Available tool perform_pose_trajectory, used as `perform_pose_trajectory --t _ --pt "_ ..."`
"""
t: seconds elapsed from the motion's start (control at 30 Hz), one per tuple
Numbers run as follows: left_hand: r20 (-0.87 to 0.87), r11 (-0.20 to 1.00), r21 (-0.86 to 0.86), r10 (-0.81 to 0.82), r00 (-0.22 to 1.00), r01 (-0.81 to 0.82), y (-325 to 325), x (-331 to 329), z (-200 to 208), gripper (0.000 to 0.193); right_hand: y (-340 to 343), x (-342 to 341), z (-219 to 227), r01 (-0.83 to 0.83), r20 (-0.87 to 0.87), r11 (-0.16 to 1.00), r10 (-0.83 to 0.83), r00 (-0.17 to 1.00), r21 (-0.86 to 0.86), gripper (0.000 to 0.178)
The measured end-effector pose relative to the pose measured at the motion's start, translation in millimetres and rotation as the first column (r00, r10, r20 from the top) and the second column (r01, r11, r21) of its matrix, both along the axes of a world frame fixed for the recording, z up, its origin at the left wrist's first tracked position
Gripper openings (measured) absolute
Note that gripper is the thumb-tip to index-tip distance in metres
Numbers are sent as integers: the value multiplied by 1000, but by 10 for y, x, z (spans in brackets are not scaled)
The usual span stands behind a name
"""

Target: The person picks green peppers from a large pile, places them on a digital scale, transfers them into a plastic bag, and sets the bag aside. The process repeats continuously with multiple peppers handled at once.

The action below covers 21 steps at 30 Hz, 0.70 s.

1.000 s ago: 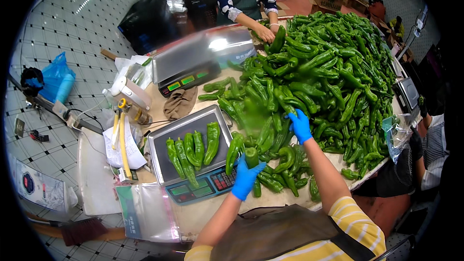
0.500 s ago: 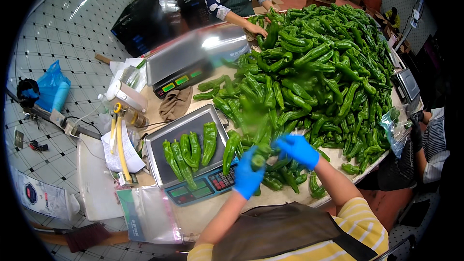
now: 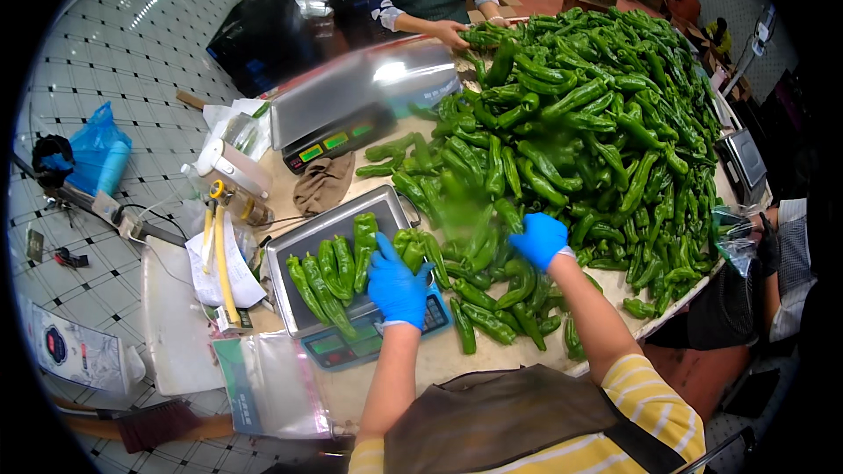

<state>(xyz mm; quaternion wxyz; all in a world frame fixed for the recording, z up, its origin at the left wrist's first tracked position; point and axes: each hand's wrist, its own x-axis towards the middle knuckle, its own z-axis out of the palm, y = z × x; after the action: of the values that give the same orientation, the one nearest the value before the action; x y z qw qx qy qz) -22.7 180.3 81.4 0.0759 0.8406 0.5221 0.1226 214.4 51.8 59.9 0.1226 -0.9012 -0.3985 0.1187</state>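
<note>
My left hand (image 3: 397, 288), in a blue glove, reaches over the right side of a grey scale tray (image 3: 290, 298). Between its thumb and index finger it holds a couple of green peppers (image 3: 409, 247). Beside the index finger, a row of long green peppers (image 3: 332, 263) lies on the tray, stems mostly pointing away from me. My right hand (image 3: 540, 241), also blue-gloved, is at the near edge of a big pepper heap (image 3: 597, 123). Its bent fingers close on one green pepper (image 3: 508, 215); the fingertips are partly hidden.
A second scale (image 3: 329, 123) stands behind a brown cloth (image 3: 323, 184). Left of the tray are papers (image 3: 219, 263), a yellow strap and a white jug (image 3: 233, 167). Clear plastic bags (image 3: 281, 382) lie in front. A co-worker's hands (image 3: 452, 33) touch the heap's far end.
My left hand has moved left with peppers, from the heap's near edge to the tray. My right hand has shifted slightly up into the heap.
</note>
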Motion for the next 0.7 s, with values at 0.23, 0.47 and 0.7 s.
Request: perform_pose_trajectory --t 0.23,0.47,0.7 --pt "-46 975 131 -174 984 179 -8 25 -169 92 -827 2 -125 444 -922 851 111 372 282 32" --pt "67 904 315 -324 944 288 -162 63 8 78 -894 -272 52 526 -961 812 272 41 252 28" --pt "771 460 -625 234 593 631 -856 153 -328 62 -629 -787 252 -146 -651 908 386 653 392 36"
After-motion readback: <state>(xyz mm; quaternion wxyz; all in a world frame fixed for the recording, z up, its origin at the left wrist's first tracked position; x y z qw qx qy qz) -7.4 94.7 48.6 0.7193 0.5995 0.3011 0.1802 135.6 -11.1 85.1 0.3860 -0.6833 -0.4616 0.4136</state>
